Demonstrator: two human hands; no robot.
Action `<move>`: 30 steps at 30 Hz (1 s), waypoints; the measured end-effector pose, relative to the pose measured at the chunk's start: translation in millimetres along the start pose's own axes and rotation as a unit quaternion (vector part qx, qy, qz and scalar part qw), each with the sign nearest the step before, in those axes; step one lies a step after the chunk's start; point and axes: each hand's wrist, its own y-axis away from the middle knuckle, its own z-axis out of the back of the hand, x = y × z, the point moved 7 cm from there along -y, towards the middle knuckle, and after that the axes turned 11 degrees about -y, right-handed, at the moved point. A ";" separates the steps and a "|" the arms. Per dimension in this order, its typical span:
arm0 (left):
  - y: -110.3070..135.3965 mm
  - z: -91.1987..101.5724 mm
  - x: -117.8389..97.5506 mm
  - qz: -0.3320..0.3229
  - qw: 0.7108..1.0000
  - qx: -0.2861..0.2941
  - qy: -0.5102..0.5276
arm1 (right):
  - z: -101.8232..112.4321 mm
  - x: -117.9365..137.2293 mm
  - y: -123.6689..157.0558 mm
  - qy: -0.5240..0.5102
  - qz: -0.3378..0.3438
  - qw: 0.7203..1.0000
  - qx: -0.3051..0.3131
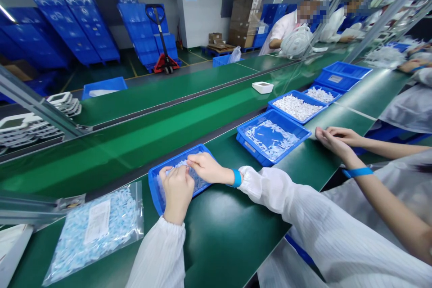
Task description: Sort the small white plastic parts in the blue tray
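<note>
Over a small blue bin (155,189) of tiny pale pieces, my two hands meet close together. My left hand (177,189) is closed, its fingers curled in a pinch above the bin. Beside it, my right hand (207,168), with a blue wristband, is closed too, thumb and fingertips pressed together. Whatever they pinch is too small or too hidden to name. Left of the bin lies a clear plastic bag (96,229) of light-blue small parts with a white label. To the right, a larger blue bin (273,137) holds scattered whitish strip-like pieces.
More blue bins of white parts (297,107) line the bench edge. A co-worker's hands (337,139) are close on my right. A white square device (263,87) sits on the green conveyor (151,121). White frames (30,121) stack at left, near a slanted metal post (40,101).
</note>
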 end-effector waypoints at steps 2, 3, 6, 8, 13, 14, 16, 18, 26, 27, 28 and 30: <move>-0.4 -0.6 -0.7 -0.004 1.000 -0.001 -0.003 | -1.3 -0.2 0.2 0.010 0.006 1.000 0.001; -0.6 -0.7 -1.2 -0.006 1.000 -0.002 -0.004 | -1.7 -0.3 0.1 0.010 0.007 1.000 0.002; -1.3 -0.1 -2.9 -0.010 1.000 -0.007 -0.004 | -2.6 -1.2 -0.8 0.003 -0.005 1.000 0.012; -1.5 0.6 -4.3 -0.015 1.000 -0.009 -0.006 | -3.9 -2.0 -1.4 -0.006 -0.017 0.999 0.030; -3.7 4.9 -6.0 -0.034 0.999 -0.020 0.013 | -4.8 -10.6 -1.3 -0.102 -0.030 0.994 0.024; -4.6 5.8 -5.9 -0.037 0.999 -0.022 0.019 | -3.8 -14.5 -1.2 -0.148 -0.035 0.988 0.003; -6.4 6.9 -4.9 -0.040 0.999 -0.025 0.025 | -3.6 -22.6 -0.9 -0.249 -0.048 0.967 -0.029; -7.5 7.5 -2.9 -0.032 0.999 -0.027 0.022 | -5.5 -26.8 -0.9 -0.314 -0.056 0.947 -0.036; -8.1 7.0 1.4 -0.002 0.999 -0.015 0.047 | 3.6 -16.0 0.3 -0.300 -0.044 0.951 -0.064; -8.3 6.5 2.1 0.000 0.999 -0.011 0.053 | 4.9 -15.6 0.6 -0.303 -0.042 0.950 -0.071; -8.4 5.8 3.0 0.002 0.998 -0.008 0.058 | 6.0 -15.6 0.8 -0.305 -0.040 0.949 -0.077; -8.6 4.4 5.4 0.008 0.998 -0.003 0.068 | 7.4 -16.3 1.5 -0.303 -0.038 0.948 -0.085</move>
